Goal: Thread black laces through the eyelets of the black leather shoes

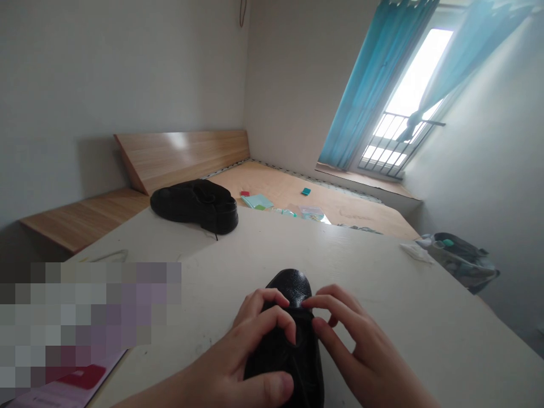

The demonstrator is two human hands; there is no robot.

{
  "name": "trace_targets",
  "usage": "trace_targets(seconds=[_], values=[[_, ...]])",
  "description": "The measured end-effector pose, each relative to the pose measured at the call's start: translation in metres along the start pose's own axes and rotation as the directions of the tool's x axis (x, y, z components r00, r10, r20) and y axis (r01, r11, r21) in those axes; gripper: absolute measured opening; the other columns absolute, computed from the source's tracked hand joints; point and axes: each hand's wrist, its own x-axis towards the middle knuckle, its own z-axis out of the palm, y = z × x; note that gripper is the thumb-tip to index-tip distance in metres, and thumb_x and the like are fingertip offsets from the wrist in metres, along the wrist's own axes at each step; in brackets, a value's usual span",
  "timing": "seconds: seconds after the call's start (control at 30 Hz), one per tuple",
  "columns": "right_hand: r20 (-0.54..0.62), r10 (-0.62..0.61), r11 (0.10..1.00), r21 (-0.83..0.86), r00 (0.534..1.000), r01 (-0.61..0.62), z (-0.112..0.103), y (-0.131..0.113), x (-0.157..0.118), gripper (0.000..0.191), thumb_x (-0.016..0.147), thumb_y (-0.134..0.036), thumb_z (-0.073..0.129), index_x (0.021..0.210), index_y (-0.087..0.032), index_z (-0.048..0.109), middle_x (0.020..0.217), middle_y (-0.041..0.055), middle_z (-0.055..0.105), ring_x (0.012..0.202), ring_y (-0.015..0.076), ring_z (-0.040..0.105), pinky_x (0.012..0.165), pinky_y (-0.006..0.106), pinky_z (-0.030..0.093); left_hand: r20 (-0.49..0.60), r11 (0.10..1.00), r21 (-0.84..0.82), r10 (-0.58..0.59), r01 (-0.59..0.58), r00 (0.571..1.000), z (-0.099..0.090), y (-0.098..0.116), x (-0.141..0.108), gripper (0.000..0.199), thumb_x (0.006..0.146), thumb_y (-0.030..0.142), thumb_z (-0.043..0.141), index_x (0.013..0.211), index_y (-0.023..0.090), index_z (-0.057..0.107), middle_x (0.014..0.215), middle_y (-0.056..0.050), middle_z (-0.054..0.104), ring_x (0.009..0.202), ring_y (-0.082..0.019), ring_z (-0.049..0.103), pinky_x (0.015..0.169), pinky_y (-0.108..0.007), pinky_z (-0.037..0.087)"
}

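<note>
A black leather shoe (306, 354) lies on the white table right in front of me, its shiny toe pointing away. My left hand (259, 345) wraps over its left side, with bent fingers on the upper and the thumb near the opening. On the other side, my right hand (348, 334) pinches the shoe's edge just behind the toe cap with its fingertips. Both hands hide parts of the upper. Farther off, a second black shoe (193, 207) rests on its side near the table's far left edge, a lace end hanging from it.
The white table (374, 272) spans the foreground. Behind it is a bed (352, 209) with small packets and a teal item on it, plus a wooden headboard (191, 156). A bagged bin (463, 260) stands at the right. Blurred papers (76, 377) lie at the lower left.
</note>
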Motion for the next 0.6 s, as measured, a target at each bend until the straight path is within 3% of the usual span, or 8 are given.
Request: trace_targets(seconds=[0.1, 0.2, 0.3, 0.37, 0.43, 0.5, 0.6], values=[[0.086, 0.054, 0.991, 0.121, 0.995, -0.064, 0.006, 0.008, 0.003, 0.014, 0.099, -0.027, 0.045, 0.093, -0.024, 0.058, 0.096, 0.0022, 0.058, 0.086, 0.0159, 0.057, 0.076, 0.03, 0.05, -0.023, 0.996, -0.087, -0.001, -0.001, 1.0, 0.001, 0.004, -0.002, 0.02, 0.079, 0.039, 0.063, 0.085, 0.023, 0.053, 0.128, -0.003, 0.043, 0.122, -0.025, 0.041, 0.103, -0.037, 0.035], [0.082, 0.039, 0.971, 0.23, 0.996, -0.058, 0.01, 0.01, 0.003, 0.017, 0.099, -0.027, 0.045, 0.086, -0.023, 0.055, 0.095, 0.0014, 0.054, 0.087, 0.0148, 0.054, 0.078, 0.029, 0.047, -0.025, 0.993, -0.096, 0.071, -0.073, 0.997, 0.004, 0.009, -0.005, 0.026, 0.083, 0.039, 0.06, 0.072, 0.02, 0.047, 0.112, -0.003, 0.053, 0.106, -0.021, 0.051, 0.096, -0.033, 0.041], [0.052, 0.038, 0.956, 0.288, 0.998, -0.051, 0.01, 0.009, 0.003, 0.012, 0.099, -0.026, 0.045, 0.09, -0.024, 0.053, 0.099, 0.0011, 0.052, 0.091, 0.0142, 0.053, 0.08, 0.028, 0.046, -0.116, 0.979, 0.116, 0.182, -0.168, 0.976, 0.006, 0.011, -0.007, 0.005, 0.085, 0.028, 0.058, 0.087, 0.024, 0.055, 0.102, 0.0, 0.056, 0.096, -0.017, 0.055, 0.092, -0.029, 0.044], [0.055, 0.025, 0.955, 0.295, 0.998, -0.04, 0.009, 0.008, 0.003, 0.012, 0.098, -0.025, 0.046, 0.089, -0.024, 0.053, 0.1, 0.0009, 0.052, 0.093, 0.0143, 0.053, 0.082, 0.028, 0.045, -0.158, 0.917, 0.36, 0.24, -0.17, 0.958, 0.007, 0.009, -0.007, 0.028, 0.081, 0.021, 0.061, 0.108, 0.03, 0.057, 0.113, 0.0, 0.055, 0.106, -0.018, 0.054, 0.096, -0.03, 0.043], [0.064, 0.009, 0.957, 0.288, 0.998, -0.027, 0.008, 0.007, 0.004, 0.014, 0.098, -0.025, 0.047, 0.086, -0.023, 0.054, 0.098, 0.001, 0.052, 0.092, 0.0146, 0.053, 0.083, 0.028, 0.045, -0.149, 0.841, 0.519, 0.266, -0.154, 0.952, 0.007, 0.007, -0.006, 0.037, 0.079, 0.018, 0.062, 0.114, 0.031, 0.056, 0.122, -0.001, 0.052, 0.114, -0.02, 0.051, 0.1, -0.032, 0.041], [0.069, 0.007, 0.957, 0.29, 0.998, -0.027, 0.007, 0.007, 0.004, 0.015, 0.098, -0.027, 0.047, 0.086, -0.023, 0.055, 0.097, 0.0015, 0.053, 0.093, 0.0153, 0.053, 0.083, 0.028, 0.045, -0.13, 0.818, 0.554, 0.268, -0.155, 0.955, 0.007, 0.005, -0.006, 0.029, 0.08, 0.017, 0.06, 0.107, 0.028, 0.058, 0.122, -0.001, 0.052, 0.112, -0.02, 0.052, 0.1, -0.031, 0.042], [0.086, 0.018, 0.953, 0.3, 0.996, -0.043, 0.006, 0.007, 0.004, 0.018, 0.098, -0.032, 0.047, 0.087, -0.022, 0.057, 0.098, 0.0029, 0.055, 0.094, 0.0167, 0.053, 0.085, 0.029, 0.045, -0.127, 0.867, 0.465, 0.269, -0.183, 0.955, 0.009, 0.003, -0.007, 0.013, 0.084, 0.017, 0.057, 0.093, 0.025, 0.059, 0.119, -0.003, 0.053, 0.107, -0.019, 0.055, 0.097, -0.031, 0.045]])
